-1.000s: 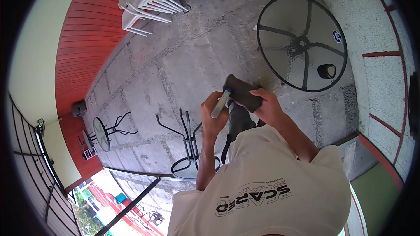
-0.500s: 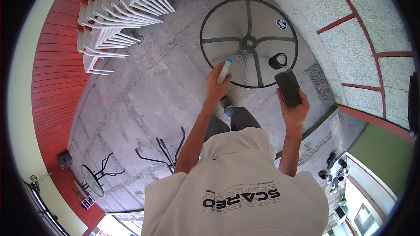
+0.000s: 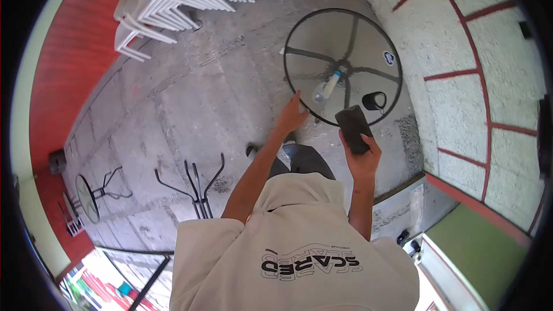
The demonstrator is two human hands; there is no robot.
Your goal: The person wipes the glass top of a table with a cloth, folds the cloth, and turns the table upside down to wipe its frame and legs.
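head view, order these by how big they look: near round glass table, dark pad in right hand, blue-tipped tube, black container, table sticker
1. Near round glass table
2. Dark pad, perhaps helped by nearness
3. Blue-tipped tube and black container: too alike to rank
4. Table sticker

On the round table (image 3: 317, 37), 2 things are set: a bottle (image 3: 330, 86) and, to its right, a cup (image 3: 373, 102). By the near rim, the left hand (image 3: 292, 115) is held at left and a cloth (image 3: 351, 125), in the right hand (image 3: 364, 159), at right. Chairs (image 3: 155, 7) are ranged to the left, a wall (image 3: 452, 101) to the right.
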